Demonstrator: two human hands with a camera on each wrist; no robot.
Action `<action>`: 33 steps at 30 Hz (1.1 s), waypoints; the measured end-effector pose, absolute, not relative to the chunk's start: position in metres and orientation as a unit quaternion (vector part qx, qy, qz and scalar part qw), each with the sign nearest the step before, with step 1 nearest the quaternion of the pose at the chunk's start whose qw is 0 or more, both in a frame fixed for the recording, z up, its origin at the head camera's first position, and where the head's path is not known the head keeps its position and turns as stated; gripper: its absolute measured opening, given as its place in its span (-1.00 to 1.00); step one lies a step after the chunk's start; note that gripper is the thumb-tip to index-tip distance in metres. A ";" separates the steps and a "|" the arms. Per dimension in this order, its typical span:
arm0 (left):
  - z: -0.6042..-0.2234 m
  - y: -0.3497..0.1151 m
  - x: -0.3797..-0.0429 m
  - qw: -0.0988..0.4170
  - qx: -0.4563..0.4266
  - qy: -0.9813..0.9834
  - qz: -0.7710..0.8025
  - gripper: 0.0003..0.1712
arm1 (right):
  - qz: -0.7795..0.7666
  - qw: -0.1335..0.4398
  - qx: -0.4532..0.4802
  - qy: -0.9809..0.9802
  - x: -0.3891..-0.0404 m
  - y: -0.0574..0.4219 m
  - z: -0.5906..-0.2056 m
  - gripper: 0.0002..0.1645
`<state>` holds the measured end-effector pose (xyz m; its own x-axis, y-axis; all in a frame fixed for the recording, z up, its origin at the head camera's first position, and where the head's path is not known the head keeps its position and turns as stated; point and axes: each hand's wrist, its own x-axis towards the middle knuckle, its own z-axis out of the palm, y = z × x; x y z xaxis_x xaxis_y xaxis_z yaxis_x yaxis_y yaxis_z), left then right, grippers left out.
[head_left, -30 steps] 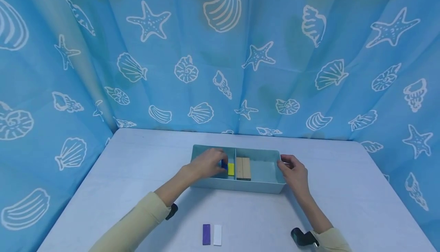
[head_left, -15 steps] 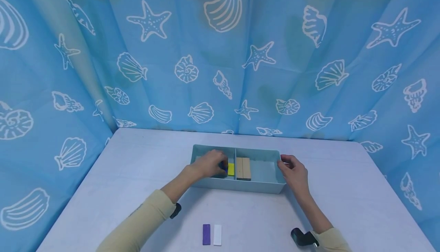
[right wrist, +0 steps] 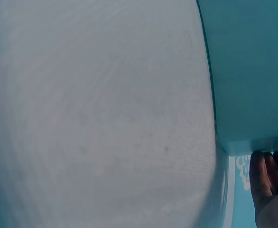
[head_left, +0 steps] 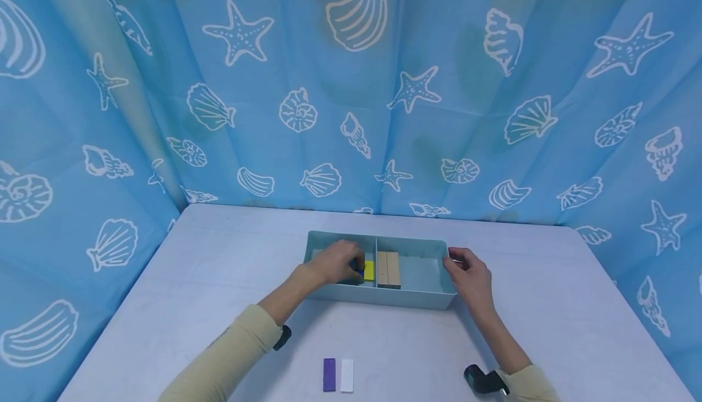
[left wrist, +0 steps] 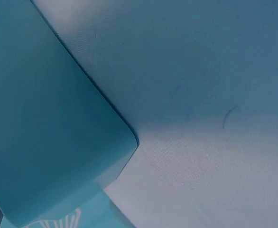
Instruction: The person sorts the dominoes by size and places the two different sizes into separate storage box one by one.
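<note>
In the head view a pale blue-green box (head_left: 417, 297) with one divider stands on the table. My left hand (head_left: 331, 262) reaches into its left compartment, thumb and fingers curled on a blue block (head_left: 361, 273), mostly hidden beneath them. Beside that, against the divider, is a yellow block (head_left: 369, 270). Tan blocks (head_left: 389, 269) stand side by side just across the divider. My right hand (head_left: 473, 277) holds the box's right end, thumb at the rim and fingers outside. The right wrist view shows those fingers (right wrist: 260, 175) at the end wall. The left wrist view shows no hand.
A purple block (head_left: 329, 374) and a white block (head_left: 347, 375) lie side by side on the white-covered table (head_left: 219, 268), in front of the box. Behind the table hangs a blue curtain (head_left: 351, 85) with white shells and starfish.
My left hand has shifted slightly right and turned a little, and less of the blue block shows beneath it. The right hand and the box stay where they were.
</note>
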<state>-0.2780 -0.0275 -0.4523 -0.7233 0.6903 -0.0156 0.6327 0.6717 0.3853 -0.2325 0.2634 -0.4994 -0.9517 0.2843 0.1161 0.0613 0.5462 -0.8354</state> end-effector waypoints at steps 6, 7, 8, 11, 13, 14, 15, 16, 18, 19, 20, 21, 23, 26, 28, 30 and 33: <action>-0.453 -0.026 -0.279 0.084 0.361 0.911 0.181 -0.79 | 0.475 0.123 -0.101 -0.865 -0.223 0.257 -0.487 -0.52; -0.454 -0.026 -0.279 0.086 0.361 0.911 0.181 -0.78 | 0.478 0.121 -0.103 -0.864 -0.223 0.256 -0.485 -0.53; -0.454 -0.026 -0.279 0.087 0.360 0.911 0.182 -0.78 | 0.480 0.118 -0.104 -0.863 -0.222 0.255 -0.484 -0.53; -0.454 -0.026 -0.279 0.091 0.360 0.910 0.183 -0.76 | 0.483 0.111 -0.111 -0.862 -0.221 0.255 -0.480 -0.55; -0.454 -0.026 -0.279 0.092 0.358 0.911 0.182 -0.75 | 0.482 0.106 -0.111 -0.862 -0.220 0.254 -0.479 -0.54; -0.454 -0.027 -0.279 0.092 0.357 0.911 0.182 -0.74 | 0.478 0.106 -0.111 -0.865 -0.220 0.254 -0.478 -0.54; -0.454 -0.027 -0.279 0.092 0.357 0.912 0.180 -0.74 | 0.476 0.105 -0.114 -0.865 -0.220 0.254 -0.478 -0.54; -0.453 -0.027 -0.279 0.091 0.357 0.912 0.180 -0.73 | 0.475 0.104 -0.112 -0.867 -0.220 0.253 -0.478 -0.53; -0.453 -0.027 -0.279 0.089 0.357 0.912 0.179 -0.72 | 0.475 0.102 -0.111 -0.867 -0.220 0.253 -0.477 -0.52; -0.453 -0.028 -0.279 0.089 0.359 0.912 0.180 -0.72 | 0.477 0.101 -0.114 -0.865 -0.220 0.253 -0.477 -0.53; -0.453 -0.028 -0.279 0.088 0.360 0.911 0.180 -0.72 | 0.481 0.097 -0.113 -0.864 -0.220 0.254 -0.478 -0.52; -0.453 -0.028 -0.279 0.088 0.361 0.911 0.180 -0.72 | 0.486 0.095 -0.113 -0.862 -0.220 0.254 -0.478 -0.52; -0.453 -0.028 -0.279 0.086 0.364 0.910 0.181 -0.73 | 0.490 0.092 -0.113 -0.859 -0.220 0.254 -0.478 -0.52; -0.453 -0.028 -0.279 0.089 0.364 0.908 0.186 -0.74 | 0.495 0.088 -0.114 -0.857 -0.221 0.255 -0.479 -0.53; -0.453 -0.029 -0.279 0.091 0.363 0.907 0.191 -0.74 | 0.491 0.092 -0.116 -0.858 -0.221 0.254 -0.479 -0.54; -0.452 -0.030 -0.279 0.092 0.362 0.906 0.197 -0.75 | 0.483 0.096 -0.120 -0.862 -0.221 0.254 -0.478 -0.56; -0.450 -0.033 -0.278 0.086 0.356 0.909 0.199 -0.75 | 0.473 0.100 -0.119 -0.867 -0.220 0.252 -0.477 -0.55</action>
<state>-0.2782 -0.0325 -0.4501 -0.7316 0.6815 -0.0144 0.6133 0.6673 0.4225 -0.2205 0.2520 -0.4766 -0.9518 0.3006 0.0613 0.1114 0.5246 -0.8440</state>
